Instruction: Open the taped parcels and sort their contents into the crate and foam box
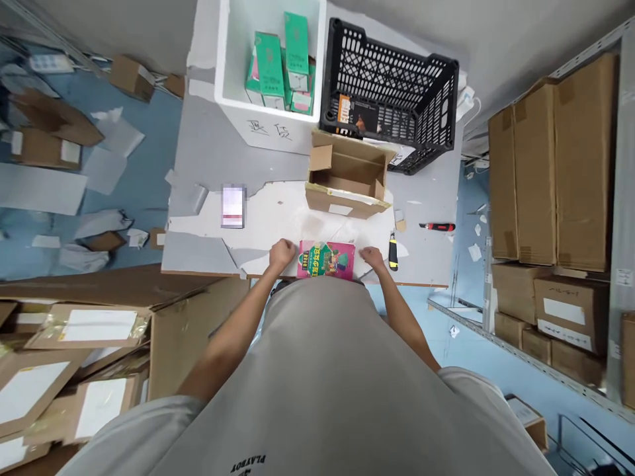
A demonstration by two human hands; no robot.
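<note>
A pink and green illustrated book (326,260) with yellow lettering lies at the near edge of the table, right against my body. My left hand (282,254) rests just beyond its left side with the fingers curled in. On the other side my right hand (372,256) is also curled, a small gap away from the book. Whether either hand pinches something thin cannot be made out. An open cardboard box (347,201) stands farther back, its flaps folded out. To the right of my right hand lies a yellow and black box cutter (393,252).
A white foam box (270,125) holding several green boxes (269,63) stands at the back beside a black plastic crate (387,56). A red and black cutter (437,227) lies at right. Cartons fill the right shelf (580,165); more cartons (79,324) are stacked at left.
</note>
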